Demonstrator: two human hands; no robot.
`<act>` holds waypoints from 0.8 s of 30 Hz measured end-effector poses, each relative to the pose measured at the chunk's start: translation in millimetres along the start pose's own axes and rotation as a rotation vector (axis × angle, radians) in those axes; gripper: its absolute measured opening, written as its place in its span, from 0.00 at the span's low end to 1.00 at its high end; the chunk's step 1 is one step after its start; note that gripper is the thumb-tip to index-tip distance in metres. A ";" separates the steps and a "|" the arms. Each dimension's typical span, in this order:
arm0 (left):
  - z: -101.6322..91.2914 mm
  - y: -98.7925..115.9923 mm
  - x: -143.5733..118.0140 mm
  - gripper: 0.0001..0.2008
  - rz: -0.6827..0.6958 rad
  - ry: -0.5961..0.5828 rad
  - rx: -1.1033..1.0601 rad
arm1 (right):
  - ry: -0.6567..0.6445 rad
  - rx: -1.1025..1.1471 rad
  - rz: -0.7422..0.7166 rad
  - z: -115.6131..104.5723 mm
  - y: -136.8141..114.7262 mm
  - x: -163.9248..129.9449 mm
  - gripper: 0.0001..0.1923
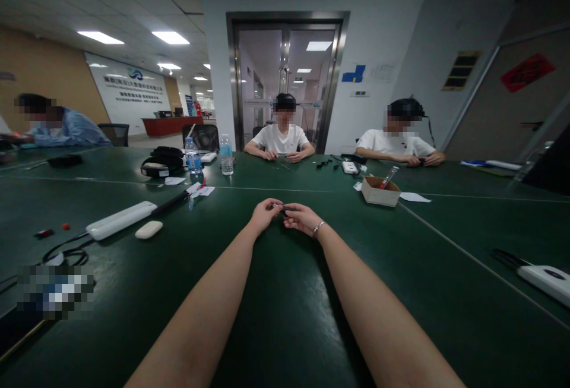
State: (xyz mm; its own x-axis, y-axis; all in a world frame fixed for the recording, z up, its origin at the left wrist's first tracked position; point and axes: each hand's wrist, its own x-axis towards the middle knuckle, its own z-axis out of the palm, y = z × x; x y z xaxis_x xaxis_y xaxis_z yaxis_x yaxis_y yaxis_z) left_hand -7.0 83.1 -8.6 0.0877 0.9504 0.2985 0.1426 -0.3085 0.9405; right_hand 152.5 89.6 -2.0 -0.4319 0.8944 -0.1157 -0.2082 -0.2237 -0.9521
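Note:
Both my arms reach forward over the green table (285, 293), and my hands meet near its middle. Between the fingertips is a small dark object (282, 210) with a lighter, shiny bit at its left end; it is too small to name. My left hand (263, 215) pinches the left end, fingers closed. On the other side, my right hand (303, 220) has thumb and fingers closed on the right end. A bracelet (317, 229) circles my right wrist. The fingers hide much of the object.
Left lie a white power strip (122, 219), a white oval case (149, 230) and cables (66, 254). Water bottles (227, 156) and a black pouch (161, 162) stand farther back. A small box (380, 191) is ahead right. People (285, 135) sit across the table.

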 end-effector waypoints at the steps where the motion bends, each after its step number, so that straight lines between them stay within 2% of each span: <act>1: -0.4 0.9 -0.8 0.12 -0.003 0.007 -0.018 | 0.008 0.026 -0.004 -0.8 -0.6 -0.8 0.09; 9: 0.6 -1.1 0.9 0.09 -0.050 0.051 -0.049 | 0.021 0.092 -0.039 -1.9 -3.9 -2.7 0.07; 12: -1.7 -2.5 0.5 0.10 -0.035 0.084 0.058 | 0.106 0.083 -0.082 -3.7 -2.8 -0.9 0.09; 15: -4.9 -5.1 -0.4 0.08 0.007 0.067 0.210 | 0.167 0.077 -0.108 -6.0 -1.3 1.0 0.10; 18: -5.9 -7.2 -0.4 0.07 0.012 0.066 0.280 | 0.157 0.080 -0.114 -7.8 0.2 2.1 0.10; 24: -3.8 -4.8 0.3 0.08 -0.032 0.076 0.251 | 0.129 0.078 -0.117 -9.3 1.1 2.2 0.10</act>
State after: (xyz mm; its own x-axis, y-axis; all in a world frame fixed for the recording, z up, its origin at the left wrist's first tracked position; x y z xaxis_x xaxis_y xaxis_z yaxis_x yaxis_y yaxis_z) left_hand -11.4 85.1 -12.4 0.0061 0.9571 0.2896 0.3851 -0.2695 0.8826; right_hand 159.5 94.9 -5.9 -0.2854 0.9573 -0.0457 -0.3197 -0.1401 -0.9371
